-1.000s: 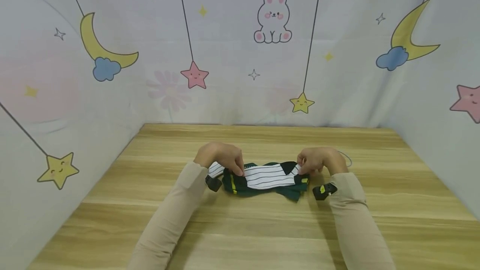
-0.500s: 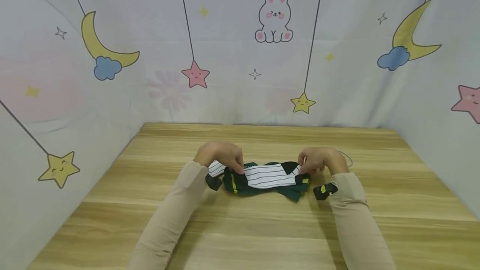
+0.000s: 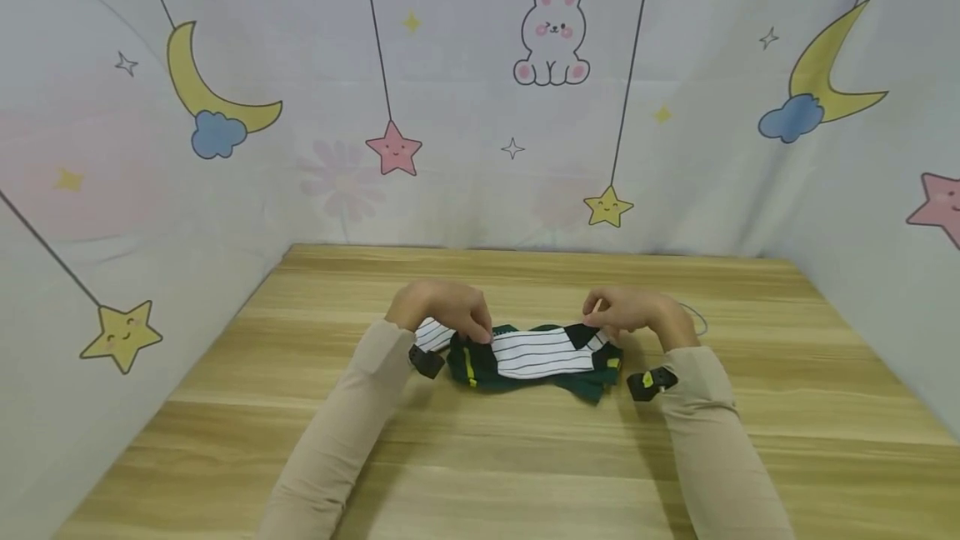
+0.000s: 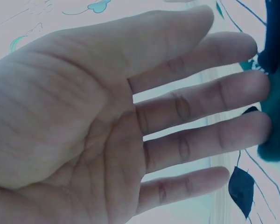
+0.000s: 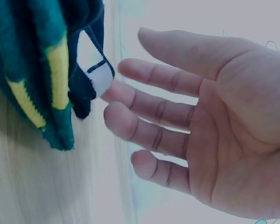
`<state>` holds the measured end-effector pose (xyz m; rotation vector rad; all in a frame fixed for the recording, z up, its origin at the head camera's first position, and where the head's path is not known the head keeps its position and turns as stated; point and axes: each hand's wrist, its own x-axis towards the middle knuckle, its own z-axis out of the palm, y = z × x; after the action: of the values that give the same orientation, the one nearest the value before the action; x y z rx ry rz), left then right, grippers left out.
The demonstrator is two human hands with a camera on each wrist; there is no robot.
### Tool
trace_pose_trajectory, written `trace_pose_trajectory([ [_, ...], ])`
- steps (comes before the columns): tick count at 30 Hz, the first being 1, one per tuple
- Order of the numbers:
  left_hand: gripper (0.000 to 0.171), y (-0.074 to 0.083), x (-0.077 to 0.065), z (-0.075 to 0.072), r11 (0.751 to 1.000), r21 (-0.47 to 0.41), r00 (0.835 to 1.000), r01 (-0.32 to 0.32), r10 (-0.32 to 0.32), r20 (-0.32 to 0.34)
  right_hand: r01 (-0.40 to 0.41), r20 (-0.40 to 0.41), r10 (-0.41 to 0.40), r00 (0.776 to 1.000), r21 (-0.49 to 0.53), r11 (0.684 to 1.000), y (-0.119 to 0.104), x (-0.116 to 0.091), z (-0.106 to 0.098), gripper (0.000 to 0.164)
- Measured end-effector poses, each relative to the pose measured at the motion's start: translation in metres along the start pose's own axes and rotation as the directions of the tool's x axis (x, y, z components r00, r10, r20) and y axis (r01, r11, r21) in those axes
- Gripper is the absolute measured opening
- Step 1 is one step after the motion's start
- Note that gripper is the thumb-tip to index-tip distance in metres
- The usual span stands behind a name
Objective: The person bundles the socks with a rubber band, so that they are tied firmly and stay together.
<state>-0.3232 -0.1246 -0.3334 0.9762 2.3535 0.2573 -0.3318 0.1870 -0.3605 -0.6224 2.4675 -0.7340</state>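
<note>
Hands, two, bare, palms facing inward, wrists bent: left hand (image 3: 446, 307), fingers extended and spread, tips at the dark cuff end, contact uncertain; right hand (image 3: 633, 311), thumb apart from loosely bent fingers, beside the heel end. Sleeves, two, beige cloth: left sleeve (image 3: 337, 419), right sleeve (image 3: 723, 440). Wrist units, two, black, boxy. Striped sock (image 3: 536, 355), one, between the hands, white knit with thin black lines, black heel patch, lying over dark green knit fabric (image 3: 583, 388) with yellow bands, number of layers unclear. Second striped piece (image 3: 432, 336), one, beside the left wrist. Table (image 3: 480, 465), one, wood-grained.
</note>
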Motion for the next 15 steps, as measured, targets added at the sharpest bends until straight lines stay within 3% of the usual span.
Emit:
trace_pose_trajectory([
  [5,0.023,-0.002,-0.005,-0.004,1.000,0.025,0.999,-0.012,0.013,-0.033,0.073,-0.047,-0.072,0.996,0.023,0.997,-0.001,0.001,-0.001,0.034],
  [15,0.027,-0.006,-0.020,-0.011,1.000,-0.002,0.999,-0.029,0.029,-0.045,0.121,-0.117,-0.124,0.985,-0.030,0.992,-0.005,0.001,-0.001,0.032],
])
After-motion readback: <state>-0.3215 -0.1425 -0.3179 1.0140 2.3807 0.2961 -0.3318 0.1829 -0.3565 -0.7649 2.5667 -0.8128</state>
